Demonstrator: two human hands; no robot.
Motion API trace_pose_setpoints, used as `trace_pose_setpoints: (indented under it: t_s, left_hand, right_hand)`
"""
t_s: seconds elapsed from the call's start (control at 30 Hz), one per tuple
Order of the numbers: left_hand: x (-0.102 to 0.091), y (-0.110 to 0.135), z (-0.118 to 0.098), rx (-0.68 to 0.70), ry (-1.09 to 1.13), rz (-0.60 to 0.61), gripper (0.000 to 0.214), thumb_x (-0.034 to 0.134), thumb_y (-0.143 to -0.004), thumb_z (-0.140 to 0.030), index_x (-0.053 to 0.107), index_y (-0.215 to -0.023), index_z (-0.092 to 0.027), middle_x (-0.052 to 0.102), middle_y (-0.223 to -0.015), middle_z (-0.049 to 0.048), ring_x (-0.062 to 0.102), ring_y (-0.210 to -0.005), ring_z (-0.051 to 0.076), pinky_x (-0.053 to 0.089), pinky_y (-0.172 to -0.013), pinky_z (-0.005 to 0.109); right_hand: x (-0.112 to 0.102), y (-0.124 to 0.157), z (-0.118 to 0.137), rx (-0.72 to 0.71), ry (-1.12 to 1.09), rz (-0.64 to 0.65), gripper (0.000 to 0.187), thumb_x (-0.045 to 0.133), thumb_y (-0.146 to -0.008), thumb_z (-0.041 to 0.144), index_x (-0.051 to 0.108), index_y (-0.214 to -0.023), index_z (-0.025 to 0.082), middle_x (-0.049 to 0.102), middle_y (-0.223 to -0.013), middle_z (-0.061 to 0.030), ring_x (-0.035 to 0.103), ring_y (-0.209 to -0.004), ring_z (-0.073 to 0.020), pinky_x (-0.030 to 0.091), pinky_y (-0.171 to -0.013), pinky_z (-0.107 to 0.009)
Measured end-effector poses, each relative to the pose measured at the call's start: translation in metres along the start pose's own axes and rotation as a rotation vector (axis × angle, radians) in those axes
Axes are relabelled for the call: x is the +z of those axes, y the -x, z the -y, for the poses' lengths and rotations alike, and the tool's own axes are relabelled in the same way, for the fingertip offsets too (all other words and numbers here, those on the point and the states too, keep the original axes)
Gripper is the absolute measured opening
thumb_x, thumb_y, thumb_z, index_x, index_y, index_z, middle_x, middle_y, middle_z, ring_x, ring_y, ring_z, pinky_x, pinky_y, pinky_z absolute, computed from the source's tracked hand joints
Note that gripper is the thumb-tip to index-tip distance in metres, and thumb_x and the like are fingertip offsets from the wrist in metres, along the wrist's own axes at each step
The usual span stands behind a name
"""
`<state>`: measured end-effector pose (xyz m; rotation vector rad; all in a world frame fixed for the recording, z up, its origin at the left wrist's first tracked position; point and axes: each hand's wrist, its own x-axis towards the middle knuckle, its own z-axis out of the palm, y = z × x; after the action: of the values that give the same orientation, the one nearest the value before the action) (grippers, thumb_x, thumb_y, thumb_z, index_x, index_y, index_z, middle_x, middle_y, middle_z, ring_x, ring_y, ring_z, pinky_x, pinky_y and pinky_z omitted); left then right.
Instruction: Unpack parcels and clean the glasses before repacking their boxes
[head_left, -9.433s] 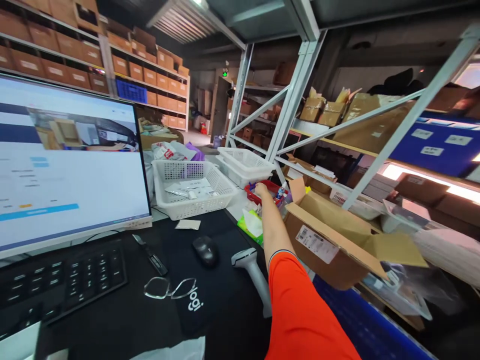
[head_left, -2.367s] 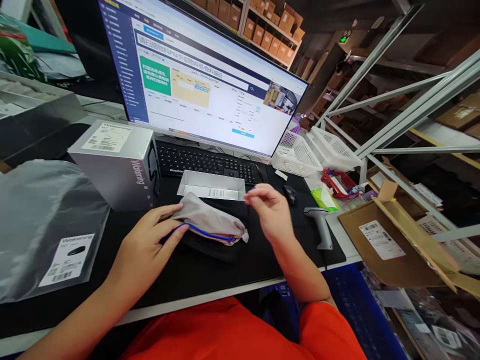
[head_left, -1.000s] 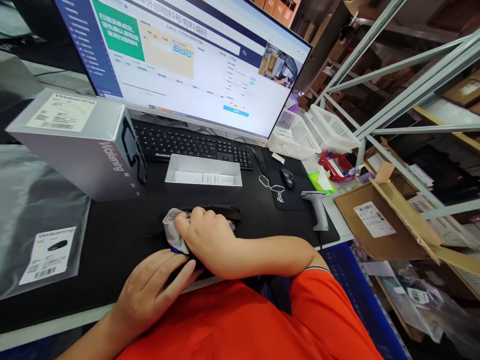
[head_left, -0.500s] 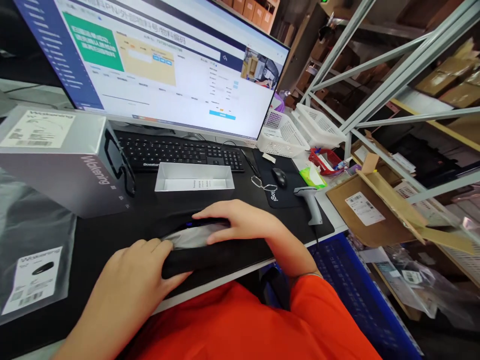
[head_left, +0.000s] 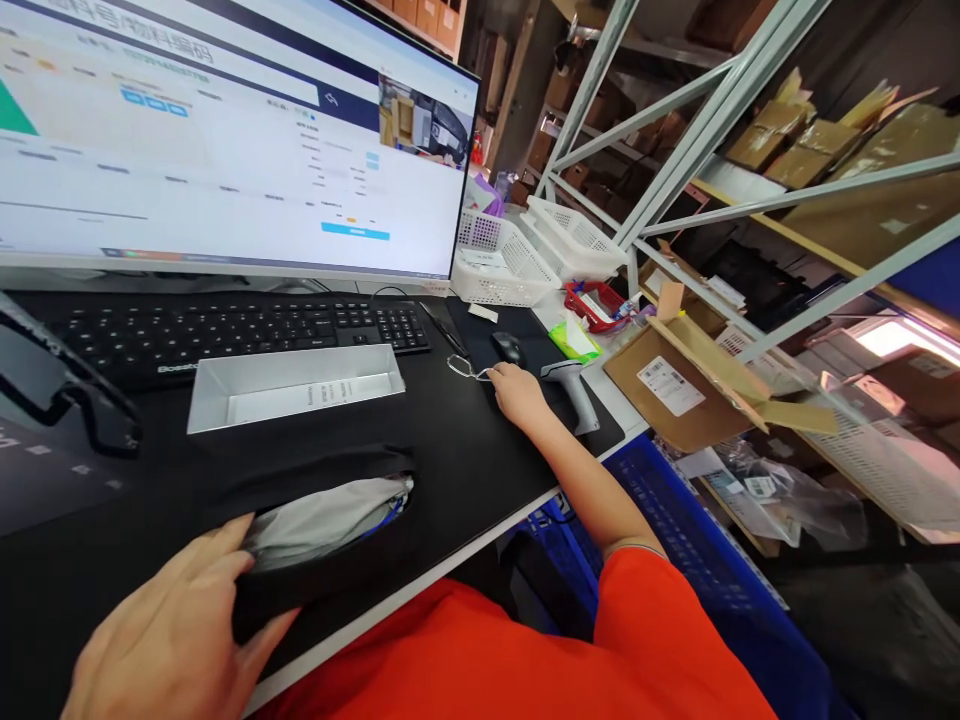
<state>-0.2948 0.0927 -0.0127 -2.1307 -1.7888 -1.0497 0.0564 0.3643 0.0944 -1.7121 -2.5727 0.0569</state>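
My left hand (head_left: 169,620) grips the near left edge of a black soft case (head_left: 322,590), thumb and fingers around its rim. The case lies open on the black desk mat, and a whitish-grey cloth pouch (head_left: 322,525) shows inside, with a bit of blue by its right end. Over on the right, my right hand (head_left: 519,396) is closed at the right end of a pair of thin-framed eyeglasses (head_left: 466,368), its fingertips on them. A black mouse (head_left: 508,348) sits just beyond that hand. Beside it lies a grey barcode scanner (head_left: 577,398).
An open silver box tray (head_left: 296,390) stands before the keyboard (head_left: 247,325). The monitor (head_left: 247,190) rises behind. A grey printed box (head_left: 52,460) is at left. White baskets (head_left: 502,265), a red basket (head_left: 596,305) and a cardboard box (head_left: 667,390) stand right.
My right hand has left the black case and moved right to the eyeglasses. My left hand stays on the case. The view has turned to the right.
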Motion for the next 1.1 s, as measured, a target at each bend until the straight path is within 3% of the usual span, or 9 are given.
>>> trace_pose_setpoints:
  t_s: [0.17,0.3,0.4,0.47,0.53,0.73,0.93,1.03,1.1]
  left_hand:
    - [-0.026,-0.023,-0.025,0.035,0.043,0.038,0.011,0.062,-0.099,-0.034,0.056,-0.104,-0.027,0.072,-0.141,0.0177,0.072,-0.122,0.042,0.060,-0.098,0.063]
    - [-0.034,-0.039,-0.033,0.088,0.065,0.025,0.010,0.060,-0.101,-0.030,0.054,-0.094,-0.026,0.070,-0.143,0.0188,0.071,-0.120,0.037,0.058,-0.093,0.055]
    - [-0.033,-0.042,-0.030,0.066,0.107,0.064,0.012,0.059,-0.102,-0.034,0.056,-0.094,-0.025,0.063,-0.157,0.0165,0.066,-0.131,0.036,0.056,-0.098,0.055]
    - [-0.033,-0.042,-0.028,0.049,0.137,0.071,0.015,0.059,-0.103,-0.037,0.059,-0.095,-0.025,0.057,-0.164,0.0157,0.065,-0.135,0.036,0.057,-0.100,0.054]
    - [-0.033,-0.042,-0.027,0.028,0.173,0.061,0.015,0.060,-0.104,-0.038,0.063,-0.099,-0.024,0.051,-0.170,0.0150,0.064,-0.139,0.033,0.058,-0.103,0.051]
    - [-0.034,-0.035,-0.030,-0.009,0.257,0.022,0.010,0.068,-0.103,-0.034,0.071,-0.103,-0.025,0.035,-0.182,0.0072,0.060,-0.150,0.031,0.059,-0.117,0.046]
    - [-0.033,-0.028,-0.032,-0.030,0.283,0.008,0.009,0.068,-0.101,-0.029,0.075,-0.104,-0.024,0.036,-0.181,0.0087,0.067,-0.142,0.033,0.064,-0.111,0.043]
    - [-0.031,-0.024,-0.031,-0.014,0.245,-0.004,0.009,0.068,-0.100,-0.025,0.073,-0.108,-0.023,0.036,-0.180,0.0118,0.061,-0.149,0.034,0.056,-0.123,0.049]
    - [-0.030,-0.022,-0.030,0.041,0.199,-0.011,0.008,0.067,-0.101,-0.023,0.070,-0.108,-0.022,0.036,-0.180,0.0149,0.054,-0.156,0.035,0.040,-0.135,0.061]
  right_hand:
    - [-0.007,-0.009,-0.006,-0.005,-0.126,-0.061,0.026,0.055,-0.105,0.008,0.082,-0.105,0.006,0.078,-0.120,-0.0242,0.074,-0.114,-0.0270,0.056,-0.106,-0.036]
    - [-0.024,0.017,-0.007,-0.043,-0.294,-0.150,0.037,0.047,-0.113,0.023,0.081,-0.123,0.011,0.082,-0.113,-0.0176,0.080,-0.106,-0.0242,0.062,-0.101,-0.038]
    - [-0.032,0.051,0.010,-0.214,-0.659,-0.131,0.046,0.047,-0.116,0.042,0.078,-0.136,0.015,0.083,-0.098,-0.0104,0.081,-0.078,-0.0196,0.067,-0.083,-0.036]
    - [-0.031,0.069,0.032,-0.404,-0.945,-0.040,0.047,0.057,-0.111,0.054,0.082,-0.129,0.018,0.083,-0.094,-0.0082,0.080,-0.070,-0.0178,0.068,-0.076,-0.035]
    - [-0.025,0.077,0.057,-0.560,-1.031,0.079,0.046,0.063,-0.109,0.057,0.086,-0.122,0.020,0.083,-0.097,-0.0077,0.079,-0.070,-0.0156,0.067,-0.075,-0.032]
    - [-0.009,0.066,0.114,-0.734,-0.586,0.111,0.031,0.059,-0.114,0.028,0.082,-0.133,0.020,0.084,-0.112,-0.0081,0.078,-0.099,-0.0161,0.061,-0.092,-0.027]
    - [-0.026,0.075,0.137,-0.737,-0.134,0.138,0.030,0.066,-0.111,0.033,0.081,-0.136,0.028,0.076,-0.119,-0.0069,0.074,-0.088,-0.0162,0.056,-0.076,-0.026]
    - [-0.037,0.080,0.131,-0.725,-0.158,0.072,0.029,0.069,-0.109,0.036,0.081,-0.134,0.027,0.070,-0.123,-0.0091,0.072,-0.090,-0.0162,0.059,-0.081,-0.029]
    - [-0.041,0.081,0.121,-0.742,-0.255,0.006,0.020,0.073,-0.106,0.030,0.084,-0.123,0.026,0.069,-0.130,-0.0104,0.073,-0.105,-0.0188,0.061,-0.093,-0.032]
